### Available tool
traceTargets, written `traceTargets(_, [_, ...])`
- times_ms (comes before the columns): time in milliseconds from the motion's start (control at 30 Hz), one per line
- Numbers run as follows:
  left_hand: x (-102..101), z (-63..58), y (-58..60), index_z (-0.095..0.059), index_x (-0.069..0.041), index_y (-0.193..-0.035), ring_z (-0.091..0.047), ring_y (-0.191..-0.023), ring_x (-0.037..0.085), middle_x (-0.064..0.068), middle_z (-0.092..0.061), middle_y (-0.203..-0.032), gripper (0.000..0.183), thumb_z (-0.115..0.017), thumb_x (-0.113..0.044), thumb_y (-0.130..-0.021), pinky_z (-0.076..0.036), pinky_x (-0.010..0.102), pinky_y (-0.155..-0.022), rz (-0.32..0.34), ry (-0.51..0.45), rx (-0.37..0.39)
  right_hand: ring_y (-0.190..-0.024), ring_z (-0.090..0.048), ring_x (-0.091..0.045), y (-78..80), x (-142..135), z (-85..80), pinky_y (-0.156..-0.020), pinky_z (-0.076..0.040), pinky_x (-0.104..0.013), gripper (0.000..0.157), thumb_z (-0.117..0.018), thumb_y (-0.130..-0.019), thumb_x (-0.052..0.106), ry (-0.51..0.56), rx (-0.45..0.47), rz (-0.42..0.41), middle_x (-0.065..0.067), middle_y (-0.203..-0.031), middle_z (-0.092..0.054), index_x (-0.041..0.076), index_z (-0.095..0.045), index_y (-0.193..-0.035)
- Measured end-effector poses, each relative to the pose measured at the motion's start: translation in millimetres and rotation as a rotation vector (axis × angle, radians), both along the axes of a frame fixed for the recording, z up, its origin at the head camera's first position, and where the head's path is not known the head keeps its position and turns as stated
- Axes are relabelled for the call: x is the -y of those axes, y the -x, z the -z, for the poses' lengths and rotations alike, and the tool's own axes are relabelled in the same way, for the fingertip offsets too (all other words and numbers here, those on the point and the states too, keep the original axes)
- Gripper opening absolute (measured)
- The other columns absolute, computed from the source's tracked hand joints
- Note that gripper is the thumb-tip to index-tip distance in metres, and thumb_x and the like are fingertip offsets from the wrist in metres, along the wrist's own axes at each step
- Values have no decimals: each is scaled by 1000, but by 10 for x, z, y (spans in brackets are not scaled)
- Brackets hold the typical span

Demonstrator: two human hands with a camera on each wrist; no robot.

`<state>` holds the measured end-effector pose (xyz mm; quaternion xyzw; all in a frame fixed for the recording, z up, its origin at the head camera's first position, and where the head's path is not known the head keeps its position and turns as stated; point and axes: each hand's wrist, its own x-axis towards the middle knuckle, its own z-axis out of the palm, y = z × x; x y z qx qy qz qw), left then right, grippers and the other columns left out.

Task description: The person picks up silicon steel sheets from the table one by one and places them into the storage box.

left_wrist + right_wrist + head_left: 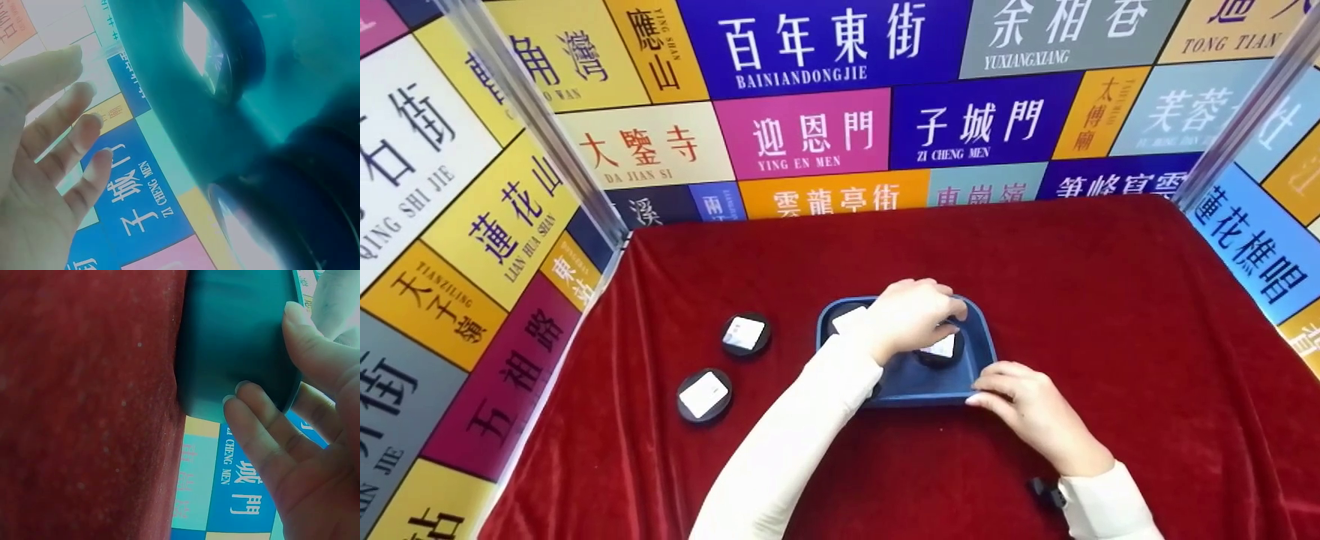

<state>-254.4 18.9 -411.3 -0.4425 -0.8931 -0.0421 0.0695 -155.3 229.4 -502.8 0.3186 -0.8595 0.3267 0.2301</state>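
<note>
A blue tray (919,400) with raised walls sits on the red cloth. Over it reaches my left hand (916,315), its fingers bent loosely downward in the head view. One black disc with a white label (940,349) lies beneath that hand, and another labelled disc (850,321) is at the tray's far left, partly covered by the wrist. In the left wrist view the fingers (53,152) spread loosely with nothing between them, apart from the discs (250,45). My right hand (1026,401) grips the tray's near right corner, thumb and fingers on its wall (236,343).
Two more black discs with white labels, one farther back (745,334) and one nearer (704,395), lie on the cloth left of the tray. Red velvet cloth (1080,300) covers the table. Panels with printed street names (810,131) enclose the back and sides.
</note>
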Motion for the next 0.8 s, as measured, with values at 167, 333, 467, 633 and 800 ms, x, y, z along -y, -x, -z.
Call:
traceTargets(167, [39, -36, -55, -76, -29, -115, -67, -101, 13, -7, -72, -109, 24, -58, -22, -99, -56, 32, -84, -6, -19, -28, -84, -65, -11, 7, 2, 2, -84, -47, -10, 20, -88, -73, 5, 14, -2, -16, 8, -89, -70, 17, -77, -86])
traceTargets(333, [92, -86, -114, -76, -28, -113, -66, -99, 14, -6, -72, -107, 23, -58, -24, -99, -55, 30, -83, -5, -28, -67, -83, -65, -11, 7, 2, 2, -84, -47, -9, 21, -88, -72, 4, 21, 3, -19, 8, -89, -70, 17, -77, -86])
traceTargets(467, [137, -65, -132, -76, -28, -109, -65, -96, 14, -6, -71, -103, 20, -59, -26, -98, -55, 30, -79, 10, -30, -97, -83, -65, -11, -2, 3, -1, -84, -46, -10, 21, -87, -73, 4, 21, 5, -16, 8, -89, -70, 16, -77, -85])
traceTargets(633, [204, -41, -153, -76, -26, -105, -64, -91, 16, -4, -69, -99, 17, -62, -27, -97, -54, 31, -77, 11, -28, -99, -84, -65, -10, -9, 0, -3, -85, -46, -9, 20, -87, -73, 4, 16, 29, -11, 8, -89, -70, 16, -78, -86])
traceTargets(800, [288, -64, -188, -76, -25, -104, -62, -89, 16, -3, -67, -95, 18, -61, -30, -97, -53, 32, -75, -3, -58, -100, -85, -65, -8, -4, 0, -15, -84, -46, -9, 19, -87, -75, 5, 19, 46, -14, 9, -90, -70, 16, -78, -87])
